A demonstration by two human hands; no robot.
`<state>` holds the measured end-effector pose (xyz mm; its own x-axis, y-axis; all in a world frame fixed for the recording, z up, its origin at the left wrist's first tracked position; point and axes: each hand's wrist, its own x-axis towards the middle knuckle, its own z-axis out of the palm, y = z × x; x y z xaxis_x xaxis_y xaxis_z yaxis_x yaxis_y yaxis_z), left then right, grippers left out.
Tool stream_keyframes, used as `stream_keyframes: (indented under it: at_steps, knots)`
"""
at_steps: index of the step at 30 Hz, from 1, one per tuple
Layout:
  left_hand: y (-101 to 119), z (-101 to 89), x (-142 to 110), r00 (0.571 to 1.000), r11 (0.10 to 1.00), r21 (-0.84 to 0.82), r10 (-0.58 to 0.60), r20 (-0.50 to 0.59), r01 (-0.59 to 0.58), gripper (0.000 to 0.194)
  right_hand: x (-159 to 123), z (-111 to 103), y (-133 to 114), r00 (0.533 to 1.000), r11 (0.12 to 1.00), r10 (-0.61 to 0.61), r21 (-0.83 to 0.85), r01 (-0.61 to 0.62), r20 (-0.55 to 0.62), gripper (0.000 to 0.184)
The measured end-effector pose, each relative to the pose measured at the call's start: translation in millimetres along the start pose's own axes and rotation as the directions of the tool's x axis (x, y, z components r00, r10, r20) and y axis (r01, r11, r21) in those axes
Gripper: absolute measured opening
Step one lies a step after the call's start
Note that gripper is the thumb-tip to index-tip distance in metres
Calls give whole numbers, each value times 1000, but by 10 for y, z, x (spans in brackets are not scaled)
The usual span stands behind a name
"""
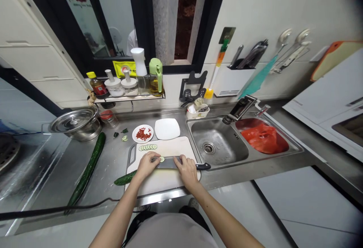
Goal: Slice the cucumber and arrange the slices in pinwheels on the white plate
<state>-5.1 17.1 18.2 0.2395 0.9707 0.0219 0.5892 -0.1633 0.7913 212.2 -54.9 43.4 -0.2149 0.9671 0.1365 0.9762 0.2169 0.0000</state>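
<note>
A kitchen knife [168, 163] lies flat across the white cutting board [164, 183], its black handle pointing right. My right hand [187, 169] is closed on the blade near the handle. At the blade's other end, my left hand [147, 165] has its fingertips pinched together at a cucumber slice [162, 159]. The fingers partly hide what they hold. A row of cucumber slices [148, 147] sits along the board's upper left. A cut piece of cucumber [124, 178] rests over the board's left edge, partly behind my left wrist.
Beyond the board stand a plate of chopped red pieces [136, 136] and a white square plate [167, 128]. A whole cucumber [86, 170], lidded steel pot [75, 123] and black cable [56, 211] are left. The double sink [218, 142] is right, with a red bag [261, 138]. Condiments fill a shelf [133, 97].
</note>
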Motion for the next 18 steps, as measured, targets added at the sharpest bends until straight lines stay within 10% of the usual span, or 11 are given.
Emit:
stream_keyframes:
  at_steps: [10, 18]
  knots:
    - [-69, 134, 164, 948, 950, -168, -288, -137, 264, 23, -112, 47, 28, 986, 995, 65, 67, -76, 152, 46]
    - [-80, 135, 497, 905, 905, 140, -368, -212, 401, 19, -173, 117, 87, 977, 992, 102, 56, -115, 186, 47]
